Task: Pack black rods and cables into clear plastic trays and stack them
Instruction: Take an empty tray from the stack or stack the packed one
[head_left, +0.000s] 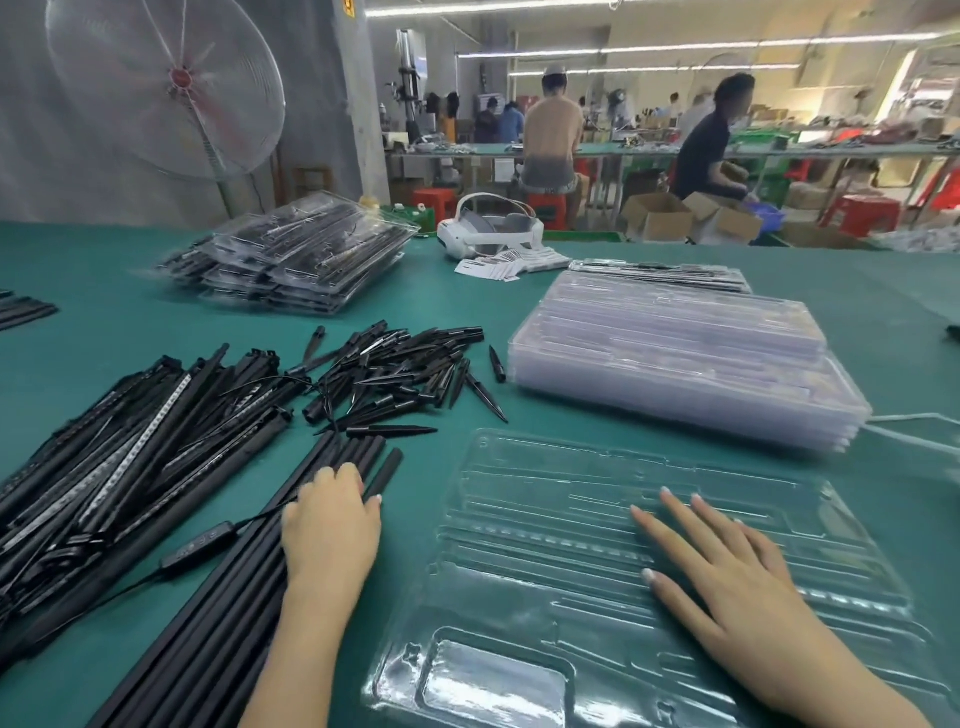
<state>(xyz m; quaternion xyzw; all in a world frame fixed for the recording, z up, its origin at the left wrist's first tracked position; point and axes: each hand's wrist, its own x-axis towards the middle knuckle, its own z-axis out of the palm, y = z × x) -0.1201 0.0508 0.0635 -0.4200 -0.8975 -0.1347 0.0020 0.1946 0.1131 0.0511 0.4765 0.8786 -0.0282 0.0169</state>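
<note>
Head view: left hand grips black rods; right hand lies flat on clear tray, spikes beyond.

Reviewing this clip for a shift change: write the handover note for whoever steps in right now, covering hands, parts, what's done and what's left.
Left hand: fingers curled over the loose black rods, gripping them.
Right hand: flat and open, pressing on the empty clear tray in front.
Spikes and cabled light strips lie piled to the left.
Empty tray stack sits on the right.
Done: packed trays stacked at the far left.
Left: fill this tray, stack it, repeat.
</note>
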